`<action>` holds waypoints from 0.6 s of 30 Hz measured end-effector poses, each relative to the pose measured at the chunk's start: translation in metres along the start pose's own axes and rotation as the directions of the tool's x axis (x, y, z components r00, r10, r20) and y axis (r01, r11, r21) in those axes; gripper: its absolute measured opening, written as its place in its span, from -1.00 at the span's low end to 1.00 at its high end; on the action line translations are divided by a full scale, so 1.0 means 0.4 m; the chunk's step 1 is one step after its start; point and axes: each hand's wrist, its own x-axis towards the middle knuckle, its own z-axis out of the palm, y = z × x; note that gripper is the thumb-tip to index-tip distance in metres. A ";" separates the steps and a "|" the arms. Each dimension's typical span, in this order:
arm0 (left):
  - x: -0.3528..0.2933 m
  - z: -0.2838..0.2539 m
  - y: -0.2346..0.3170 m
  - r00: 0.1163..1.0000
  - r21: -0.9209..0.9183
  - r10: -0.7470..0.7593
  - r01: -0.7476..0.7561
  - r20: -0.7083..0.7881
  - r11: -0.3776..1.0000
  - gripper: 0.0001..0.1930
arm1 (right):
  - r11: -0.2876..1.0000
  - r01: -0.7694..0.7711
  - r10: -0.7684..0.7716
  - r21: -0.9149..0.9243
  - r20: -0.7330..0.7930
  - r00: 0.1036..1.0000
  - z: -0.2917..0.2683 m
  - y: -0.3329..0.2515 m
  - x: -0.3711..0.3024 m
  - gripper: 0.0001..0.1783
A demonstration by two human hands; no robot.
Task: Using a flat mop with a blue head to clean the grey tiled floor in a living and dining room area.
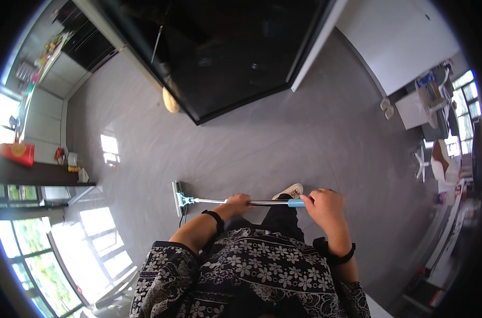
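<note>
I hold a mop [214, 201] crosswise in front of my body, its metal pole running left to right. My left hand [238, 203] is closed round the middle of the pole. Farther right, my right hand [325, 205] grips the end by the light blue handle [295, 203]. A light blue joint links the pole to a narrow grey-and-white mop head [177, 198], which is at the floor on my left. The head's underside is hidden. Dark bands circle both my forearms.
Grey glossy floor [241, 148] surrounds me. Ahead stands a large black glass panel [235, 53] with a tan object [170, 100] beside it. Kitchen cabinets [45, 116] line the far left. White slippers [387, 107] and a wheeled chair base [421, 164] are at right. My shoe [293, 191] shows below.
</note>
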 end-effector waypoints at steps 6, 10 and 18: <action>0.241 0.033 0.201 0.986 -0.062 0.111 -0.119 -0.125 0.991 -0.74 | 0.995 -0.091 0.090 -0.052 -0.012 0.996 -0.081 0.282 0.069 -0.64; 0.476 0.007 0.484 0.906 -0.076 0.284 -0.322 -0.314 0.944 -0.78 | 0.967 -0.204 0.177 -0.154 -0.171 0.969 -0.261 0.513 0.115 -0.59; 0.752 -0.090 1.019 0.810 -0.231 0.487 -0.568 -0.325 0.790 -0.84 | 0.868 -0.237 0.038 -0.437 -0.417 0.908 -0.581 0.747 0.102 -0.60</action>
